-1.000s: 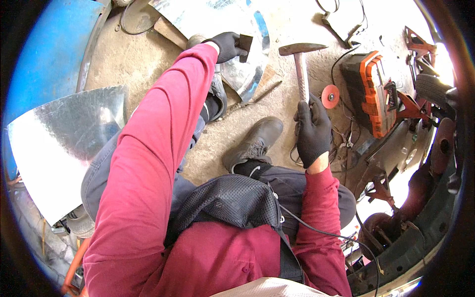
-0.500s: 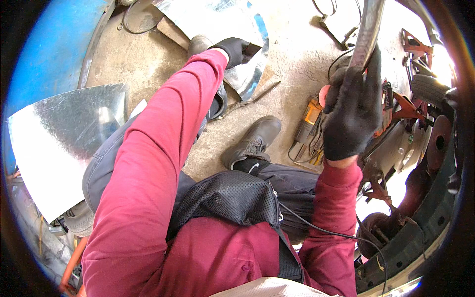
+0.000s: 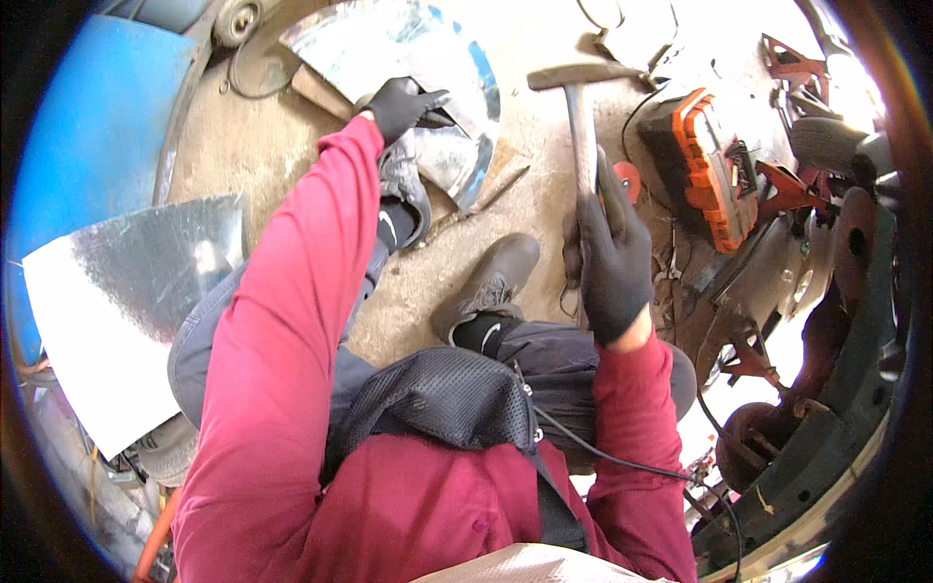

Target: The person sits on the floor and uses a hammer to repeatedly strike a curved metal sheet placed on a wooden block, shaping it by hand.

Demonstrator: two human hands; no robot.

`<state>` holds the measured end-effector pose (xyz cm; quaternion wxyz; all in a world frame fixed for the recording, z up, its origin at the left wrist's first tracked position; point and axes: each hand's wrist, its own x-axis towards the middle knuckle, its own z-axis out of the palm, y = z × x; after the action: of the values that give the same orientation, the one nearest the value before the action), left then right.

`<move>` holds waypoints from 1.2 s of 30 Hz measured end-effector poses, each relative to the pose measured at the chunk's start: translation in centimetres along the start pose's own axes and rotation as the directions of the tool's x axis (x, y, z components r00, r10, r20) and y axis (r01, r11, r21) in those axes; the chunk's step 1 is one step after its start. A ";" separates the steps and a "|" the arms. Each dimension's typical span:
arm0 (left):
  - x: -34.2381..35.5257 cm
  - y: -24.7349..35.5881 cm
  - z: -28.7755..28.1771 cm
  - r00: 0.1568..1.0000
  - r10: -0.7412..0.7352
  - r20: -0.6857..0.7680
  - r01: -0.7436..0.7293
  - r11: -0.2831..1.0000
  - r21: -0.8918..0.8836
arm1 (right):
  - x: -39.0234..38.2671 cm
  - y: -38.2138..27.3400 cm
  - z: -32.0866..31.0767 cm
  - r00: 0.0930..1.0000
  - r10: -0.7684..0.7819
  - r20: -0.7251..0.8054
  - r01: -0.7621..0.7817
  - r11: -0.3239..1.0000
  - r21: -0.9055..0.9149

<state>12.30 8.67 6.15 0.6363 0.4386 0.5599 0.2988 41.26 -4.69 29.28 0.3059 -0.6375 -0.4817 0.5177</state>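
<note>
My left hand (image 3: 394, 109), in a black glove, is closed on a small dark flat piece (image 3: 437, 119) over a shiny metal sheet (image 3: 360, 44). That sheet lies on the floor in front of my left shoe, with blue along its curved right edge. In my right hand (image 3: 614, 277), also gloved, is a hammer (image 3: 581, 126) gripped by its handle. Its head is raised well to the right of the sheet, apart from it. My gloved fingers partly hide the dark piece and the hammer's handle.
A second metal sheet (image 3: 107, 321) leans by my left knee, near a blue panel (image 3: 97, 126). To the right stands a black and orange toolbox (image 3: 695, 160), with red stands (image 3: 797, 63) and a tyre (image 3: 826, 144) beyond. A thin rod (image 3: 503, 189) lies near my right shoe (image 3: 496, 277).
My right hand has moved left with the hammer, bringing its head into view and uncovering the toolbox. My left hand has shifted left with the dark piece; the whole view has moved somewhat.
</note>
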 end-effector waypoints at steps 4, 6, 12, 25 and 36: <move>-3.5 7.6 0.3 0.994 0.109 0.020 -0.072 0.770 -0.634 | -4.3 -0.9 -2.6 0.986 0.130 -0.104 -0.116 0.985 0.129; -5.0 10.1 0.0 0.982 0.186 0.040 -0.091 0.641 -0.762 | -4.7 0.6 -3.0 0.986 0.088 -0.144 -0.071 0.990 0.122; -8.4 14.4 1.2 0.931 0.355 0.081 -0.041 0.322 -0.946 | -5.7 2.2 -3.0 0.989 0.085 -0.121 -0.051 0.964 0.259; -5.4 12.0 1.8 0.977 0.210 0.041 -0.168 0.873 -0.458 | -5.3 4.6 -3.7 0.993 -0.018 -0.118 0.012 0.999 -0.049; 2.7 -5.0 0.2 0.992 -0.020 0.128 -0.038 0.897 0.441 | -2.4 4.5 -1.4 0.978 0.199 -0.067 -0.206 0.972 -0.112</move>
<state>12.44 8.84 0.50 0.5534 0.5926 0.5688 0.1379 43.92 -8.33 26.55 0.2263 -0.7145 -0.4353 0.4988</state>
